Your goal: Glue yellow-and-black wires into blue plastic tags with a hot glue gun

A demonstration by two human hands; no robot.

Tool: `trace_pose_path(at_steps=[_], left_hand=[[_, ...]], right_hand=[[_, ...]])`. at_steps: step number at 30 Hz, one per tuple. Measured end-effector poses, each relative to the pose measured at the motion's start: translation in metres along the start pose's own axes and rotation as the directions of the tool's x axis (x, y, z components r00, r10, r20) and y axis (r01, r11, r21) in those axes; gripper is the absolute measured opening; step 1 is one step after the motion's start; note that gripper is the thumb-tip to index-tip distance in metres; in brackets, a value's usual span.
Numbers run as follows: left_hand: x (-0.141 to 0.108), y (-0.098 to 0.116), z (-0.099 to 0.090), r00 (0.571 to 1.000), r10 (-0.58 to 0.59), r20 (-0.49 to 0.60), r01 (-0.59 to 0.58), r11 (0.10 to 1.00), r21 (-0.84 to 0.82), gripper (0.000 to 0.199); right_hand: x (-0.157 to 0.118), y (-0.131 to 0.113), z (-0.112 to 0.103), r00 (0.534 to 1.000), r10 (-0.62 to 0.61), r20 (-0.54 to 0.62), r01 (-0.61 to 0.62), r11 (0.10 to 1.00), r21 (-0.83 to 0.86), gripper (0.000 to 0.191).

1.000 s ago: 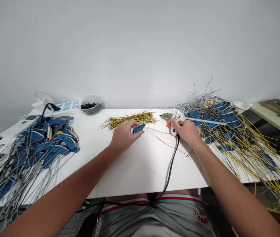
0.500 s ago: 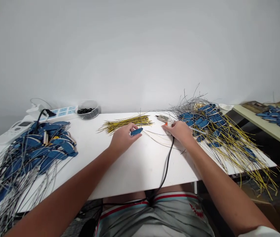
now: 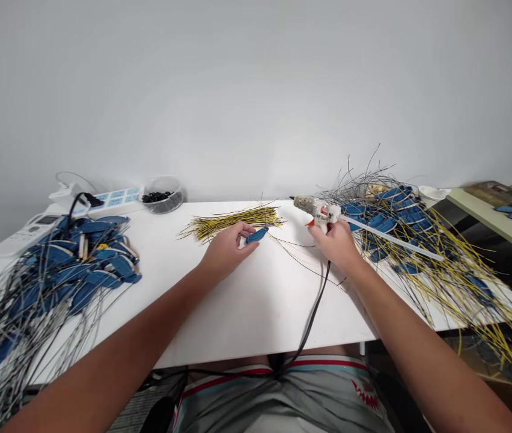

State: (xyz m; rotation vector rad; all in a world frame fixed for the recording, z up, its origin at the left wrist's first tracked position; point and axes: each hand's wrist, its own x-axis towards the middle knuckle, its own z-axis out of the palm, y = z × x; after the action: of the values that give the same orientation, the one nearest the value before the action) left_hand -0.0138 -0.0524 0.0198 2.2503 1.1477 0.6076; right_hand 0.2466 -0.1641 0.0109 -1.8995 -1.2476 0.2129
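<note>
Between the thumb and fingers of my left hand (image 3: 229, 248) is a small blue leaf-shaped piece (image 3: 256, 235) with a thin dark wire standing up from its tip. My right hand (image 3: 339, 242) grips the handle of a white hot glue gun (image 3: 318, 210), its orange trigger at my fingers and its dark nozzle pointing left. A long pale glue stick (image 3: 391, 237) sticks out of the back of the gun. Just behind my left hand lies a bundle of yellow and black wires (image 3: 233, 222). A few loose wires (image 3: 298, 257) lie between my hands.
Blue pieces with grey wires (image 3: 98, 264) are heaped on the left. Another heap of blue pieces with yellow wires (image 3: 400, 210) spreads on the right. A clear bowl of small black parts (image 3: 162, 195) stands beside a power strip (image 3: 114, 199). The gun's black cord (image 3: 312, 316) crosses the table's front edge.
My right hand has raised the glue gun off the table, and its whole body now shows. My left hand still holds the blue piece, now tilted a little more upward.
</note>
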Motion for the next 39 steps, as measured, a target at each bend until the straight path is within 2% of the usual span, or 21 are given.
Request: trace_pose_path(at_steps=[3,7,11,13,16,20,24,27,30,39], left_hand=[[0.003,-0.003,0.000,1.000,-0.026,0.001,0.026,0.999,0.025,0.032],[0.005,-0.005,-0.001,1.000,-0.021,-0.018,0.022,0.998,0.056,0.034],[0.005,-0.005,-0.002,0.998,-0.055,-0.038,0.059,0.990,0.129,0.043],[0.004,-0.003,-0.003,0.997,-0.064,-0.040,0.070,0.987,0.148,0.046],[0.002,0.001,-0.003,0.998,-0.055,-0.034,0.060,0.986,0.157,0.045],[-0.002,0.005,-0.002,1.000,-0.031,0.007,0.029,0.985,0.169,0.047],[-0.004,0.007,-0.003,0.997,-0.017,0.073,-0.001,0.973,0.232,0.045],[-0.005,0.007,-0.003,0.991,-0.005,0.130,-0.031,0.962,0.272,0.036],[-0.004,0.006,-0.003,0.989,0.016,0.149,-0.060,0.953,0.296,0.025],[-0.001,0.002,-0.001,0.996,0.014,0.092,-0.041,0.955,0.293,0.028]], right_hand=[[-0.009,-0.012,-0.004,0.993,-0.068,0.097,0.064,0.997,0.050,0.016],[-0.020,-0.028,-0.006,0.953,-0.131,0.273,0.116,0.991,0.070,0.012],[-0.026,-0.030,0.000,0.923,-0.128,0.364,0.094,0.989,0.111,0.024],[-0.028,-0.027,0.005,0.916,-0.088,0.390,0.043,0.991,0.124,0.034],[-0.029,-0.023,0.011,0.894,-0.061,0.445,-0.035,0.978,0.204,0.040],[-0.026,-0.022,0.012,0.908,-0.069,0.414,-0.062,0.953,0.295,0.045],[-0.019,-0.020,0.008,0.931,0.024,0.365,-0.142,0.943,0.301,0.053],[-0.015,-0.016,0.006,0.938,0.085,0.337,-0.188,0.939,0.288,0.056],[-0.016,-0.016,0.004,0.941,0.094,0.325,-0.182,0.950,0.254,0.055],[-0.025,-0.021,0.009,0.871,0.046,0.490,-0.165,0.965,0.202,0.052]])
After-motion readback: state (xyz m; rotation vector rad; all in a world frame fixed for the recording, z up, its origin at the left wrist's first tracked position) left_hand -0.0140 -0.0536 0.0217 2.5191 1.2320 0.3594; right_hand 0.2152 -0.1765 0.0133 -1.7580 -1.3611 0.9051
